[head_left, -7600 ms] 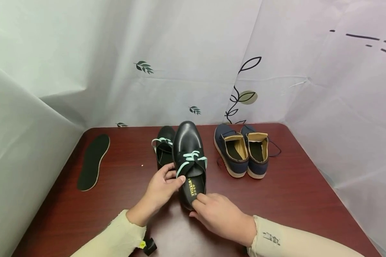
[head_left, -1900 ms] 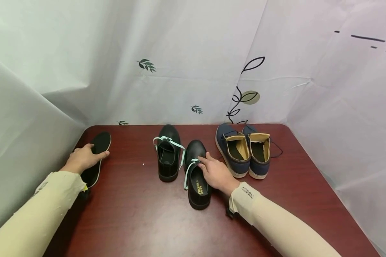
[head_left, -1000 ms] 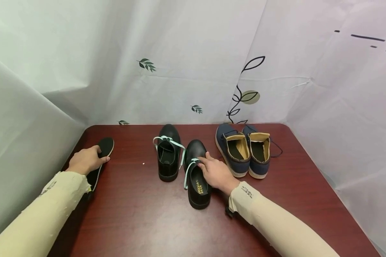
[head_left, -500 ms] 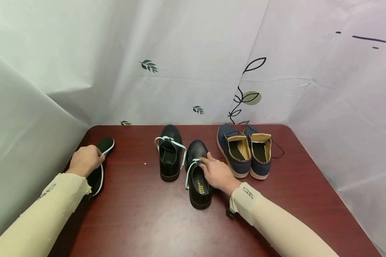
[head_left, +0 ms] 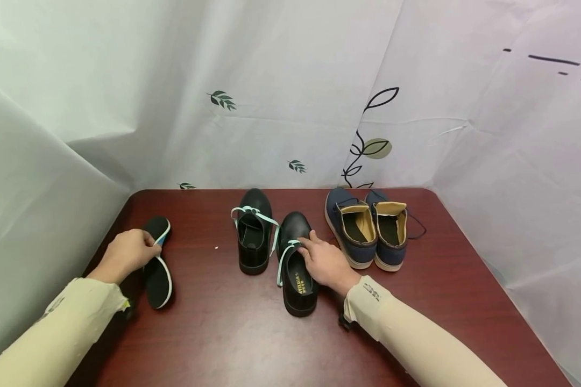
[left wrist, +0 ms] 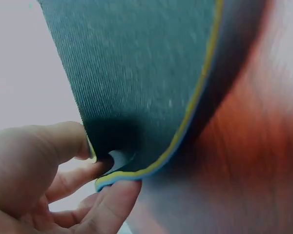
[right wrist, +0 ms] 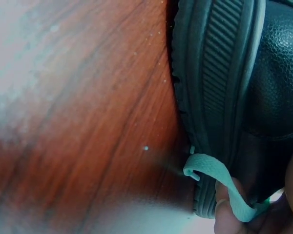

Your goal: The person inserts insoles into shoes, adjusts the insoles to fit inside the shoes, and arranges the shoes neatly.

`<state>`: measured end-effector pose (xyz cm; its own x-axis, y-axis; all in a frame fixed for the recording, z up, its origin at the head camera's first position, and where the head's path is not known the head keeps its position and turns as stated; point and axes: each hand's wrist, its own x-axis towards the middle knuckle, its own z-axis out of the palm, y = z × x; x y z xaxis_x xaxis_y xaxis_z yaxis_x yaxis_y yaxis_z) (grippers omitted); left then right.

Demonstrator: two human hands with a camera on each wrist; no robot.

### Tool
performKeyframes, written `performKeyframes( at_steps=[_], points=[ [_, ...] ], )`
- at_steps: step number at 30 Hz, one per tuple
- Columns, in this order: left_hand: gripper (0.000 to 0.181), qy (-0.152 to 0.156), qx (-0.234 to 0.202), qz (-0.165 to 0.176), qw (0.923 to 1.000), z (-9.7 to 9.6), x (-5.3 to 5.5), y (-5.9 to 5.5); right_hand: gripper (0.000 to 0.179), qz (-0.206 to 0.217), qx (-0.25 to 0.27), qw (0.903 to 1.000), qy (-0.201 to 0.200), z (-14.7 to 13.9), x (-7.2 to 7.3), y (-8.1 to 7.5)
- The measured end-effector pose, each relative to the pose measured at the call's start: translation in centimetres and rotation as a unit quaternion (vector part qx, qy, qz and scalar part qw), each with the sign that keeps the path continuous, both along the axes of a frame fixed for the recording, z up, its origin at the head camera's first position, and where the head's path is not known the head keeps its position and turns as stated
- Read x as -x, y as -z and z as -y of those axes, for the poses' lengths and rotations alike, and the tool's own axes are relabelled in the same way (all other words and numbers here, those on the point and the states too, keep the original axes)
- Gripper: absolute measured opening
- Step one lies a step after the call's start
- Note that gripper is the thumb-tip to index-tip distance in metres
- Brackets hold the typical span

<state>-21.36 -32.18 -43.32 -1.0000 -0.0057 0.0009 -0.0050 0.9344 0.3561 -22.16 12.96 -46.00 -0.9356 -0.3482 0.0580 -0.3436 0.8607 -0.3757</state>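
Note:
In the head view my left hand pinches a dark insole near its middle, at the table's left side. The insole is folded up there, its pale edge and a bit of blue underside showing. In the left wrist view, thumb and fingers grip the bent edge of the insole. My right hand holds the nearer black leather shoe at its mint lace. The right wrist view shows fingertips by the lace and the shoe's ridged sole. Gold lettering marks the shoe's inside.
A second black shoe with mint laces stands just left of the held one. Two navy shoes with tan lining sit together at the right. Behind the dark red table hangs a white curtain.
The black shoe was set down nearer on the table. My left hand went over to the insole, took hold of it and bent it at the middle. The right hand stays on the shoe.

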Motion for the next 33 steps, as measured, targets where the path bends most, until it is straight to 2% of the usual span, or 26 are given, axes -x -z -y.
performKeyframes(
  at_steps=[5,13,19,22,25,29,33],
  points=[
    [0.013,0.014,-0.019,0.000,0.9997,-2.1,-2.2,-1.3,0.045,-0.007,0.002,1.0000,-0.006,-0.2,0.0,-0.1],
    [0.009,0.047,-0.047,-0.001,0.9978,-6.0,-5.4,-4.8,0.045,-0.003,0.009,0.9999,-0.007,-0.4,0.0,-0.2],
    [0.008,0.073,-0.073,-0.021,0.9945,-9.3,-7.6,-6.0,0.046,0.003,0.009,0.9999,-0.005,-0.1,0.0,0.1],
    [0.011,0.099,-0.087,-0.038,0.9905,-11.1,-8.4,-6.4,0.046,0.004,0.007,1.0000,-0.005,0.0,0.1,0.1],
    [0.014,0.132,-0.115,-0.056,0.9830,-13.1,-9.2,-6.3,0.046,0.004,0.007,1.0000,-0.005,0.0,0.0,0.0],
    [0.021,0.165,-0.152,-0.077,0.9716,-15.7,-10.0,-5.6,0.045,0.004,0.010,0.9999,-0.009,-0.1,0.0,-0.1],
    [0.023,0.194,-0.167,-0.084,0.9631,-18.1,-10.2,-4.7,0.045,0.005,0.010,0.9999,-0.007,-0.1,-0.1,-0.1]
  ],
)
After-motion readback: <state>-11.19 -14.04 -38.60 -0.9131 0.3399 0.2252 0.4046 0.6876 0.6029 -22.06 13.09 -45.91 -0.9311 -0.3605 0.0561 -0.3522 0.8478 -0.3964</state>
